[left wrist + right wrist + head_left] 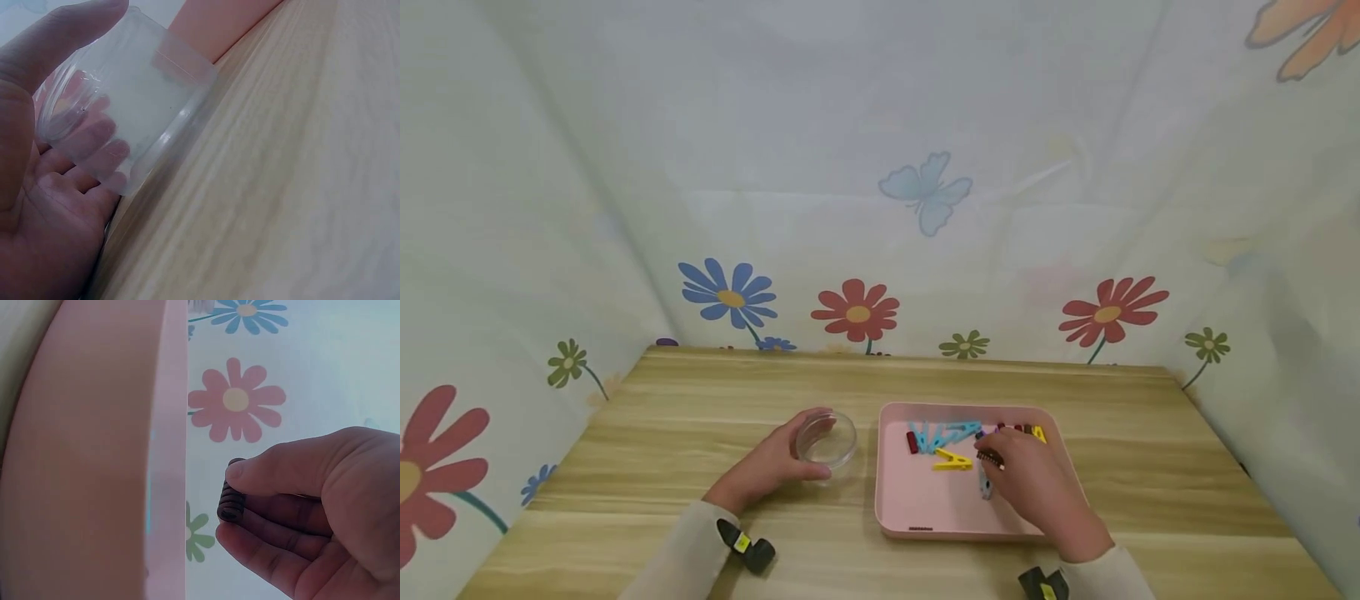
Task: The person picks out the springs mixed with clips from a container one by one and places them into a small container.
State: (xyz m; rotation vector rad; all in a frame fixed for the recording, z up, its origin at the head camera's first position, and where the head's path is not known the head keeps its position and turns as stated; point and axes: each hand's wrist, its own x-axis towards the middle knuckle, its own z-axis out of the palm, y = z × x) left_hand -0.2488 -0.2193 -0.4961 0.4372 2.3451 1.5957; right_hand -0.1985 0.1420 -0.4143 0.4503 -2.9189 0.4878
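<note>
- L hand [775,460]: thumb + fingers spread wide, curved round clear, round plastic cup [826,442], just L of pink rectangular plastic tray [925,500].
- R hand [1037,483]: thumb + fingertips nearly together, pinched dark, ribbed, cylindrical piece [232,499] over tray's R half.
- Lt-blue plastic pegs [961,428] + yellow plastic peg [952,462] lay in tray, middle to far side.

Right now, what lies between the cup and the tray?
Nothing but a narrow strip of bare tabletop lies between the cup and the tray; the head view shows it.
</note>
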